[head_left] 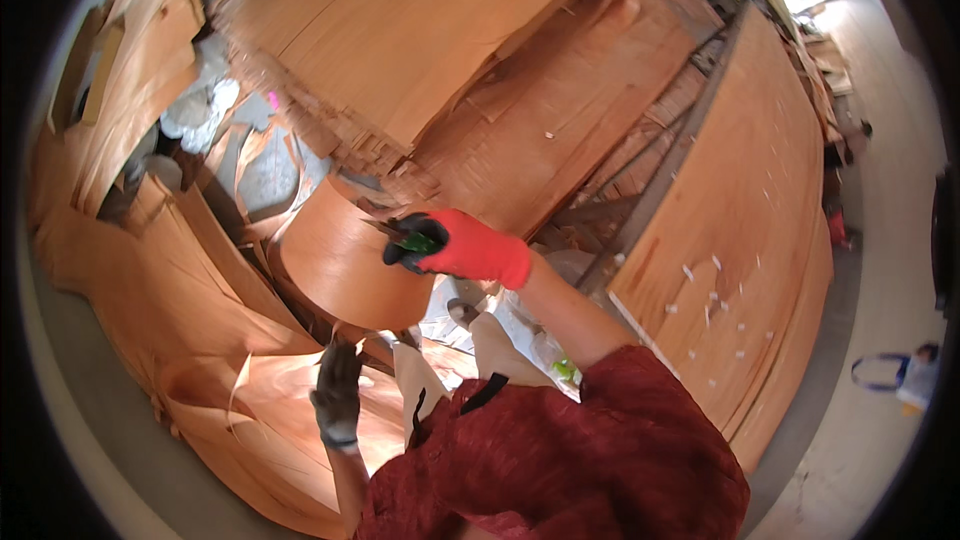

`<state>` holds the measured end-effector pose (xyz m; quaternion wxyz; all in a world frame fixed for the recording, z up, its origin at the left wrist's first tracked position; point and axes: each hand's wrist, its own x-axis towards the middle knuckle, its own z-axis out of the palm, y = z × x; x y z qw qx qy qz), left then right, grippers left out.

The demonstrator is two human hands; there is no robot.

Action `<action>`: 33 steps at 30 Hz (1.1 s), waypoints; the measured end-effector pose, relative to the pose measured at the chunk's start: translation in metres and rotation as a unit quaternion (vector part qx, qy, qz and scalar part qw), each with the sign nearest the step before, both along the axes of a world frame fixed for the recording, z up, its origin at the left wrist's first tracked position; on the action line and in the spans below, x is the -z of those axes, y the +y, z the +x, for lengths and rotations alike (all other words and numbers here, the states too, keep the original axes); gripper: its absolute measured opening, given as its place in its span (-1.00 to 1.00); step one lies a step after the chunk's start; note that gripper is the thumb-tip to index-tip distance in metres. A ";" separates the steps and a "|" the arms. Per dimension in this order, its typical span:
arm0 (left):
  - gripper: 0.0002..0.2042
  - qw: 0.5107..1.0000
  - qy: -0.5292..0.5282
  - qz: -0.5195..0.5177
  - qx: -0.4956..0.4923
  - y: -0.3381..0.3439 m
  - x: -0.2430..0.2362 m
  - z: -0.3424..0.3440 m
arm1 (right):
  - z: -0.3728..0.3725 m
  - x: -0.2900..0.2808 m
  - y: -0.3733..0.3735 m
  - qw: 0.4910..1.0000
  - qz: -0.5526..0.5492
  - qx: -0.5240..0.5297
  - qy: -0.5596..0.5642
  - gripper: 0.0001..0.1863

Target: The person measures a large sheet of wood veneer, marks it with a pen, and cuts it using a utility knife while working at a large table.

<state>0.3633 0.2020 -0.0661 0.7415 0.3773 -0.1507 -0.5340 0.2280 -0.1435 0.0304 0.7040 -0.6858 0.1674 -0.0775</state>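
Observation:
My right hand (455, 245), in a red glove with black fingers, is closed round a green-handled tool (418, 242). A thin dark end, like a knife blade, sticks out of it to the left. It is held over the upper right part of a curled sheet of wood veneer (345, 260), which bends downward in front of me. At the veneer's lower edge is my left hand (338, 390) in a grey glove, its fingers drawn together and seeming to pinch that edge. The fingertips are partly hidden, so the grip is not fully clear.
A stack of veneer sheets (400, 30) with ragged edges lies ahead. At right, a large board (720, 240) carries scattered small white bits. Crumpled veneer (180, 310) piles up on the left. Below my right arm sits a clear plastic item with green (562, 368).

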 end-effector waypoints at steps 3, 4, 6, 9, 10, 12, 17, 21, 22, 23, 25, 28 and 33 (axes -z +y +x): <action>0.05 0.995 0.049 -0.051 0.066 -0.046 -0.009 0.024 | -0.063 -0.046 0.045 0.998 -0.038 0.039 0.039 -0.62; 0.05 0.993 0.084 -0.026 0.079 -0.050 0.003 0.023 | -0.090 -0.054 0.065 0.995 -0.027 0.083 0.050 -0.61; -0.06 0.995 -0.052 0.049 0.074 -0.049 0.032 0.030 | -0.123 -0.059 0.100 0.986 -0.084 0.124 0.068 -0.59; -0.21 0.997 0.010 0.079 0.021 -0.077 -0.015 -0.005 | -0.156 -0.074 0.154 0.964 -0.093 0.222 0.114 -0.66; -0.21 0.986 0.162 0.045 0.003 -0.086 -0.035 -0.014 | -0.166 -0.079 0.166 0.962 -0.065 0.235 0.126 -0.67; -0.24 0.934 0.338 -0.066 0.093 -0.100 -0.056 -0.035 | -0.190 -0.078 0.189 0.952 -0.049 0.274 0.124 -0.67; -0.27 0.875 0.347 -0.129 0.311 -0.113 -0.083 -0.080 | -0.237 -0.047 0.234 0.925 -0.081 0.363 0.077 -0.66; -0.42 0.952 -0.065 0.072 0.291 -0.139 -0.031 -0.074 | -0.286 -0.052 0.260 0.921 -0.065 0.373 0.088 -0.61; -0.53 0.947 -0.022 0.081 0.309 -0.148 -0.024 -0.065 | -0.294 0.003 0.264 0.848 -0.346 0.401 0.015 -0.56; -0.56 0.911 -0.273 0.024 0.309 -0.146 -0.027 -0.067 | -0.319 0.006 0.274 0.855 -0.320 0.407 0.019 -0.55; -0.59 0.705 -0.665 -0.092 0.230 -0.145 -0.047 -0.063 | -0.377 -0.001 0.304 0.864 -0.270 0.424 0.016 -0.52; -0.58 0.529 -0.818 -0.146 0.171 -0.152 -0.116 -0.039 | -0.462 0.033 0.350 0.879 -0.103 0.466 -0.004 -0.52; -0.59 0.553 -0.816 -0.153 0.066 -0.158 -0.228 -0.227 | -0.591 0.042 0.456 0.798 0.029 0.598 0.071 -0.58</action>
